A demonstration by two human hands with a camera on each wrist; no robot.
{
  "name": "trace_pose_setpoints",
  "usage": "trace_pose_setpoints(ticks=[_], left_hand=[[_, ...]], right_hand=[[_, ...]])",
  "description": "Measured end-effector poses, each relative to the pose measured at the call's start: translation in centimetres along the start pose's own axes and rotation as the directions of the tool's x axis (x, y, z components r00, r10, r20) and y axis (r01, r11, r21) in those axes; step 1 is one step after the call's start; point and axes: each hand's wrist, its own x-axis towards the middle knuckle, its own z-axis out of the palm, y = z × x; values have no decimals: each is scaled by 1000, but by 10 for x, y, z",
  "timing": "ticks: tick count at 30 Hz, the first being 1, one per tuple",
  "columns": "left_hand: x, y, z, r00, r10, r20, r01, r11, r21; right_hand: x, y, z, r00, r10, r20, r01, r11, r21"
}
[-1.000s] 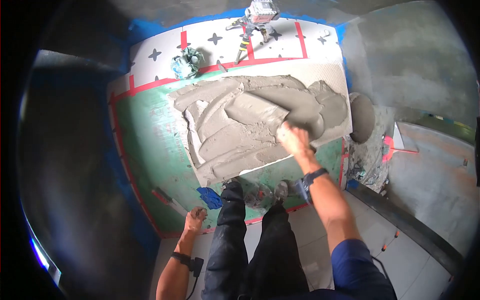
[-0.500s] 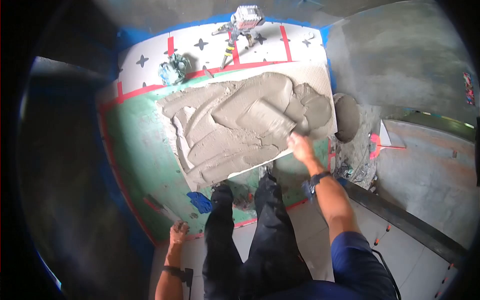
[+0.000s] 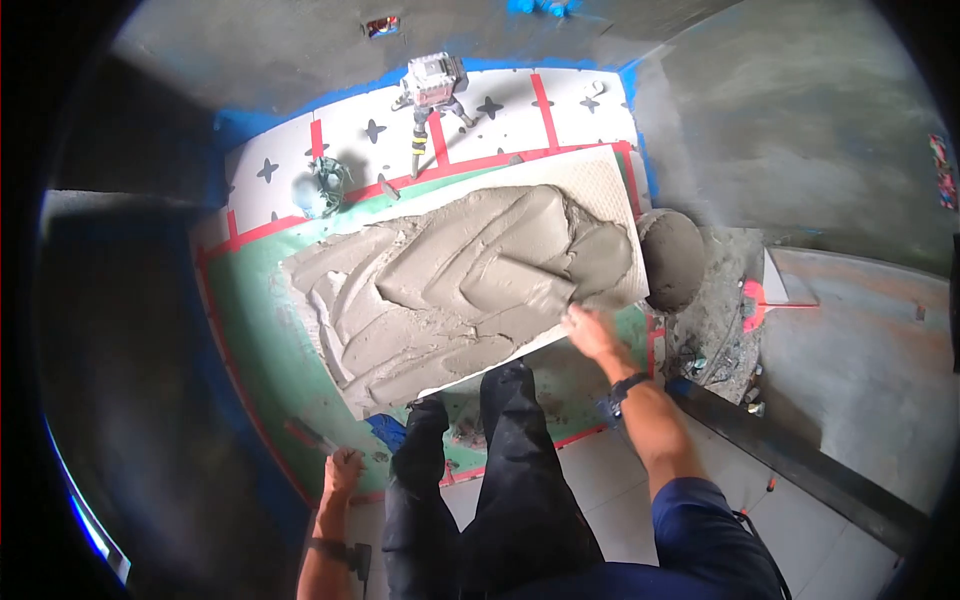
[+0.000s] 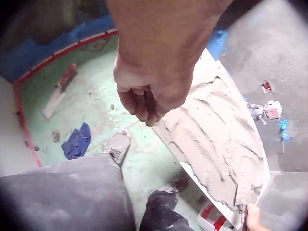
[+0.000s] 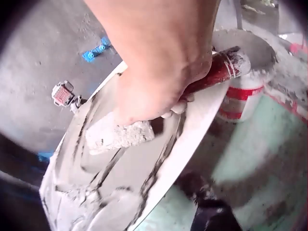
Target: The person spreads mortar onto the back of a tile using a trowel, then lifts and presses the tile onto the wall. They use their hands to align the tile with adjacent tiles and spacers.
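Note:
My right hand [image 3: 597,335] grips the red handle [image 5: 219,72] of a trowel. Its mortar-coated blade [image 5: 118,135] lies on grey mortar [image 3: 500,300], close to the near edge of a large white tile [image 3: 612,180]. The mortar covers most of the tile's ribbed face in thick, curved ridges. Low at the left, my left hand [image 4: 149,98] hangs with loosely curled fingers and nothing in it. Beyond that hand in the left wrist view, a red-handled flat-bladed tool [image 4: 60,91] lies on the green floor covering.
A mortar bucket [image 3: 672,262] stands by the tile's right end. Behind the tile are a small tripod with a boxed device [image 3: 432,85] and a crumpled plastic bundle [image 3: 322,188]. A blue cloth [image 4: 77,142] lies near my foot. A dark beam [image 3: 790,460] runs along the right.
My right hand has swept the trowel over the mortar towards the tile's near edge, leaving fresh smooth ridges. One leg has stepped up to the tile's edge. My left hand still holds nothing.

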Motion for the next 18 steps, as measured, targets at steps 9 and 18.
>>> trace_pose_setpoints(ticks=[9, 18], left_hand=[[-34, 24, 78, 971, -216, 99, 190, 956, 225], [-17, 87, 115, 995, 61, -81, -53, 995, 90]], right_hand=[[66, 63, -6, 931, 304, 200, -310, 375, 874], [-24, -9, -37, 873, -67, 483, -432, 351, 831]])
